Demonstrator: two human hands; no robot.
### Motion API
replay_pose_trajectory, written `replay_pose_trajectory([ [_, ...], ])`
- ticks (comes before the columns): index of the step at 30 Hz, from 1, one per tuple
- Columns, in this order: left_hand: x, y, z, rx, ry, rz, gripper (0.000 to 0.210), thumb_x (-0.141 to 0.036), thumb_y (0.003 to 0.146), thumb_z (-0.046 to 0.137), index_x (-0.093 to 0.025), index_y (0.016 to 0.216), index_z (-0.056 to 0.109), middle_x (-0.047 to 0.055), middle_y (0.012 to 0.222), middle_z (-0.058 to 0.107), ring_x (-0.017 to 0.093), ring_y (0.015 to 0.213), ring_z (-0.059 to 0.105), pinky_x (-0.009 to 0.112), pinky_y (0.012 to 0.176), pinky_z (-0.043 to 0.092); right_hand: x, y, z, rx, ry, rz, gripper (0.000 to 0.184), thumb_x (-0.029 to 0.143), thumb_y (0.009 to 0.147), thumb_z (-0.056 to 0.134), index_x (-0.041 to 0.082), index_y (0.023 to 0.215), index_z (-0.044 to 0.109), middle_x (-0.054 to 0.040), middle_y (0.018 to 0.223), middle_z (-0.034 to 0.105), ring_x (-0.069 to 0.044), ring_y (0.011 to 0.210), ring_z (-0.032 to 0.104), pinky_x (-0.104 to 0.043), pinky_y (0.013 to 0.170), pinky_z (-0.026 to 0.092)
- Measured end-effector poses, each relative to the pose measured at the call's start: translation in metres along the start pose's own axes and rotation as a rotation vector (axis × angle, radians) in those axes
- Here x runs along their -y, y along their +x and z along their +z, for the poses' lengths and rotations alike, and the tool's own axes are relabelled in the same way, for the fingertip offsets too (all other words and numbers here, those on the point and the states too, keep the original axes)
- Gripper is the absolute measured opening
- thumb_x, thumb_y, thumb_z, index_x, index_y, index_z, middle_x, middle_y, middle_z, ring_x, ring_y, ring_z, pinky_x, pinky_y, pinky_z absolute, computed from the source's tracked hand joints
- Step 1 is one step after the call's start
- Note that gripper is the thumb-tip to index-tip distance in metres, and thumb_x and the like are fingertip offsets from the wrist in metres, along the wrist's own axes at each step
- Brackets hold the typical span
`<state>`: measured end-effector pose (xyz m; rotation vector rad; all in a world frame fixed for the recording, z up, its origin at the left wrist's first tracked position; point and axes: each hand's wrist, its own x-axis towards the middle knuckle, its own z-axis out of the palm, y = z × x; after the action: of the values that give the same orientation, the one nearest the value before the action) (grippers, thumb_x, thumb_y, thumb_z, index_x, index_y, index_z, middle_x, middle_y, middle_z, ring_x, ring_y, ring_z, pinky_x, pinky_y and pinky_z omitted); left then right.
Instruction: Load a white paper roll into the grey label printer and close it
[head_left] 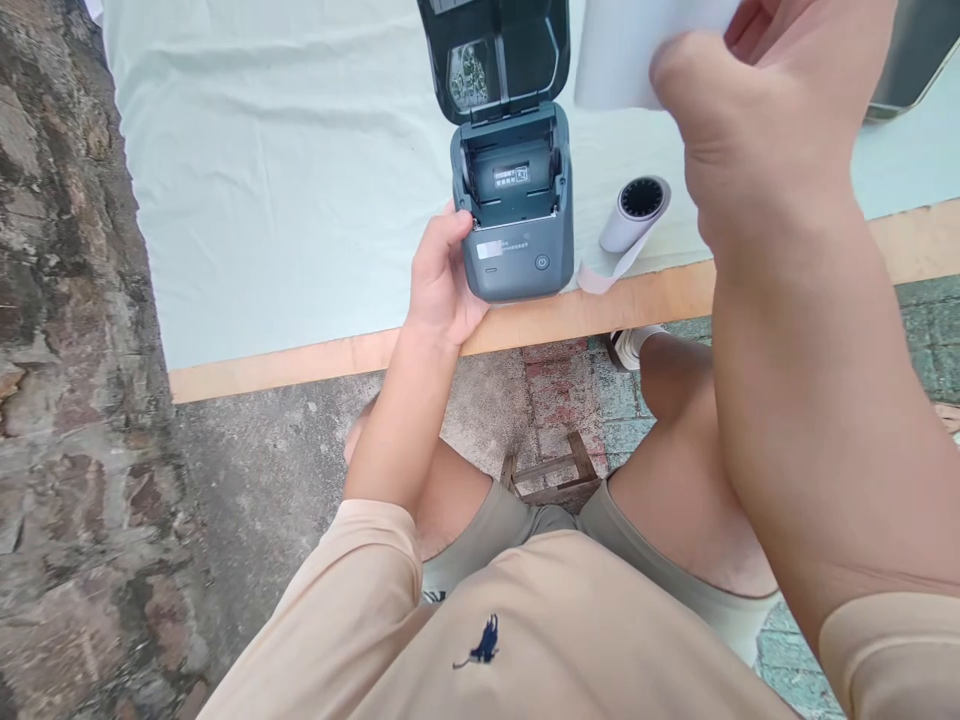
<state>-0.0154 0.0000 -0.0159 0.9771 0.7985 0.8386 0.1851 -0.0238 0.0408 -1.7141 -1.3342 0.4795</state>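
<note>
Seated person at a table, both bare hands in view. Left hand (448, 275) grips a dark blue-grey device (517, 268) at its lower left corner: thumb pressed on the side edge, palm against the lower side, other fingers mostly hidden behind the body. Device sits over the near edge of the table, about the middle of the view. Its dark lid (525, 62) is swung back on the hinge, away from the person; a clear window shows in it. Bay below is exposed, small white printed label (511, 175) inside. Round power button (541, 262) on the front face, right side.

Right hand (757, 70) raised at upper right, pinching a white piece (619, 55) with the thumb across its lower right part. The piece is cut off by the top of the view; it may be a paper roll, but the shape is unclear. It hangs apart from the device, up and to the right.

Small white roll (616, 232) with a dark ribbed end lies on pale green cloth (285, 190), just right of the device. Loose strip (598, 280) curls from it toward the wooden table edge (322, 362).
</note>
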Motion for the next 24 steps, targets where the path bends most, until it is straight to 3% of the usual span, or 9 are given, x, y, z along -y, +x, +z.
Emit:
replay_pose_trajectory([
  [2, 0.001, 0.0, 0.0, -0.001, -0.003, -0.004, 0.028, -0.048, 0.079, 0.042, -0.03, 0.088, 0.062, 0.004, 0.096, 0.073, 0.022, 0.131, 0.051, 0.038, 0.106, 0.048, -0.012, 0.001, -0.004, -0.157, -0.028, -0.078, 0.039, 0.011, 0.064, 0.045, 0.016, 0.103, 0.048, -0.0043, 0.103, 0.052, -0.012, 0.094, 0.053, -0.026, 0.075, 0.041],
  [3, 0.001, 0.0, 0.0, 0.002, -0.009, -0.003, 0.028, -0.047, 0.079, 0.042, -0.03, 0.089, 0.062, 0.004, 0.097, 0.073, 0.022, 0.131, 0.051, 0.038, 0.106, 0.048, -0.017, 0.001, -0.005, -0.175, -0.048, -0.108, 0.039, 0.01, 0.061, 0.047, 0.015, 0.1, 0.05, -0.0045, 0.1, 0.054, -0.011, 0.09, 0.052, -0.025, 0.071, 0.04],
  [8, 0.001, 0.0, 0.001, 0.022, -0.013, 0.012, 0.03, -0.045, 0.08, 0.042, -0.028, 0.093, 0.063, 0.005, 0.097, 0.074, 0.023, 0.13, 0.052, 0.038, 0.106, 0.048, -0.037, -0.003, -0.007, 0.022, -0.146, -0.062, 0.048, 0.005, 0.058, 0.052, 0.02, 0.103, 0.054, -0.0014, 0.096, 0.057, -0.008, 0.08, 0.044, -0.024, 0.071, 0.04],
  [12, 0.002, 0.001, 0.0, 0.033, -0.022, -0.006, 0.03, -0.045, 0.08, 0.042, -0.029, 0.093, 0.063, 0.004, 0.094, 0.074, 0.023, 0.128, 0.053, 0.038, 0.105, 0.049, -0.038, -0.008, -0.005, 0.067, -0.193, -0.011, 0.054, 0.006, 0.059, 0.053, 0.026, 0.109, 0.058, -0.0014, 0.099, 0.059, -0.009, 0.077, 0.046, -0.026, 0.075, 0.043],
  [16, 0.002, 0.001, 0.0, 0.056, -0.053, -0.003, 0.031, -0.044, 0.08, 0.041, -0.027, 0.096, 0.063, 0.005, 0.098, 0.073, 0.023, 0.128, 0.054, 0.039, 0.105, 0.049, -0.028, -0.017, -0.015, -0.065, -0.182, -0.145, 0.053, 0.004, 0.062, 0.046, 0.021, 0.111, 0.056, -0.0048, 0.111, 0.058, -0.015, 0.099, 0.053, -0.03, 0.087, 0.044],
  [18, 0.002, 0.001, 0.001, 0.043, -0.049, -0.015, 0.032, -0.044, 0.08, 0.041, -0.028, 0.097, 0.063, 0.005, 0.096, 0.073, 0.023, 0.128, 0.053, 0.039, 0.105, 0.049, -0.022, -0.025, -0.025, -0.142, -0.198, -0.19, 0.05, 0.004, 0.06, 0.042, 0.02, 0.104, 0.059, -0.0051, 0.104, 0.058, -0.015, 0.092, 0.054, -0.031, 0.08, 0.044],
  [21, 0.001, 0.0, 0.003, 0.017, -0.044, -0.023, 0.033, -0.045, 0.08, 0.042, -0.027, 0.099, 0.063, 0.005, 0.095, 0.073, 0.023, 0.129, 0.053, 0.039, 0.105, 0.049, -0.016, -0.038, -0.039, 0.004, -0.288, -0.219, 0.041, 0.008, 0.055, 0.044, 0.023, 0.088, 0.063, -0.0026, 0.082, 0.053, -0.012, 0.075, 0.047, -0.032, 0.071, 0.04],
  [24, 0.001, -0.001, 0.004, 0.041, -0.058, -0.012, 0.034, -0.046, 0.08, 0.042, -0.026, 0.097, 0.063, 0.006, 0.097, 0.072, 0.025, 0.127, 0.054, 0.041, 0.105, 0.049, -0.014, -0.044, -0.042, 0.198, -0.396, -0.156, 0.036, 0.015, 0.058, 0.05, 0.027, 0.089, 0.064, -0.0019, 0.08, 0.048, -0.01, 0.073, 0.044, -0.033, 0.071, 0.04],
])
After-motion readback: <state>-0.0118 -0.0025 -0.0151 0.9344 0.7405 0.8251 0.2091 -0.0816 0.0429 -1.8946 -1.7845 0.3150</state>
